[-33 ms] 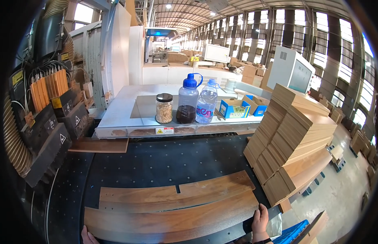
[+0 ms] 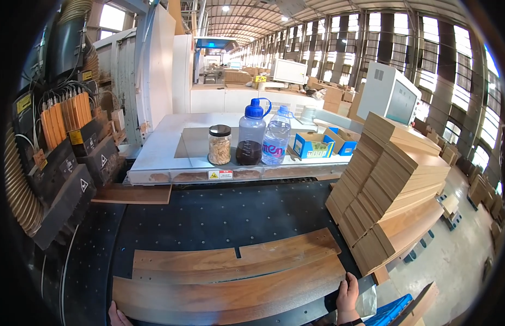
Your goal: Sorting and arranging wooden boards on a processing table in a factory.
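A long wood-grain board [image 2: 225,296] lies across the near part of the black work table, its ends at my two hands. At its left end, my left hand [image 2: 119,315] grips the edge and is partly cut off by the picture's lower rim. My right hand [image 2: 347,296] closes on the right end, with fingers bent at the corner. Just beyond this board, and almost touching it, lie two narrower wood-grain strips: a left strip [image 2: 184,263] and a right strip [image 2: 290,247], separated by a small notch-like gap.
Stacked panels [image 2: 377,190] rise at the table's right. A jar [image 2: 220,145], a large jug [image 2: 250,136], a water bottle [image 2: 276,138] and blue boxes [image 2: 313,145] stand on the far platform. Machine heads [image 2: 67,190] occupy the left; another board [image 2: 133,194] lies beside them.
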Available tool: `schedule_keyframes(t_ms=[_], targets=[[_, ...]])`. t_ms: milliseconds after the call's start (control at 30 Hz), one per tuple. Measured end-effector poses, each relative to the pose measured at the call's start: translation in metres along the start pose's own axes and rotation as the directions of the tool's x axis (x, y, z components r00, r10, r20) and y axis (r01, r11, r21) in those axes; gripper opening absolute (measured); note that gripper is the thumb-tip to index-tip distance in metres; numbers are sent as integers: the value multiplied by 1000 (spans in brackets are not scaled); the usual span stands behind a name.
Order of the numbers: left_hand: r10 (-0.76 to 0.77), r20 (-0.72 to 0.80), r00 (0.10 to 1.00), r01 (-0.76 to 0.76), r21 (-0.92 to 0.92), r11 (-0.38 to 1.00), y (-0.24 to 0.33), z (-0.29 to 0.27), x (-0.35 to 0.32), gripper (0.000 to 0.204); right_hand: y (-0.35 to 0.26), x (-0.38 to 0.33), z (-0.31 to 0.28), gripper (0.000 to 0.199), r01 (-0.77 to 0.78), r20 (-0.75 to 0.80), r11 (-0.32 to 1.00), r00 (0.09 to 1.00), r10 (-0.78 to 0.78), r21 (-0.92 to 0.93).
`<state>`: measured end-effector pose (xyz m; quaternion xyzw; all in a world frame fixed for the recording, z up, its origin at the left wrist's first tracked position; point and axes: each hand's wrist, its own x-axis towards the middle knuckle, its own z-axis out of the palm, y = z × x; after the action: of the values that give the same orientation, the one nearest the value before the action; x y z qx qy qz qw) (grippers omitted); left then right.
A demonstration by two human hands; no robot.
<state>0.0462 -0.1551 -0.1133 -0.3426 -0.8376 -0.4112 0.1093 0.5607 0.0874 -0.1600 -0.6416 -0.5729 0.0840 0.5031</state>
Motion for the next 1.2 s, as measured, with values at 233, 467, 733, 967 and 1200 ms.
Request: schedule_keyframes(t_ms=[233, 467, 733, 967, 1200], targets=[[-45, -13, 999, 45, -15, 999, 5, -3, -1, 41, 4, 1, -1, 28, 7, 18, 997, 1000, -9, 78], [-36, -19, 999, 35, -42, 999, -3, -1, -2, 40, 5, 2, 0, 27, 8, 17, 995, 1000, -10, 95], [-6, -3, 1000, 6, 45, 999, 2, -5, 1, 40, 0, 1, -1, 27, 10, 26, 996, 1000, -13, 85], [-62, 16, 998, 61, 43, 997, 6, -6, 0, 42, 6, 1, 0, 28, -5, 28, 992, 1000, 2, 123], [-48, 3, 999, 48, 46, 998, -3, -3, -2, 42, 2, 1, -2, 28, 0, 32, 997, 999, -3, 80]])
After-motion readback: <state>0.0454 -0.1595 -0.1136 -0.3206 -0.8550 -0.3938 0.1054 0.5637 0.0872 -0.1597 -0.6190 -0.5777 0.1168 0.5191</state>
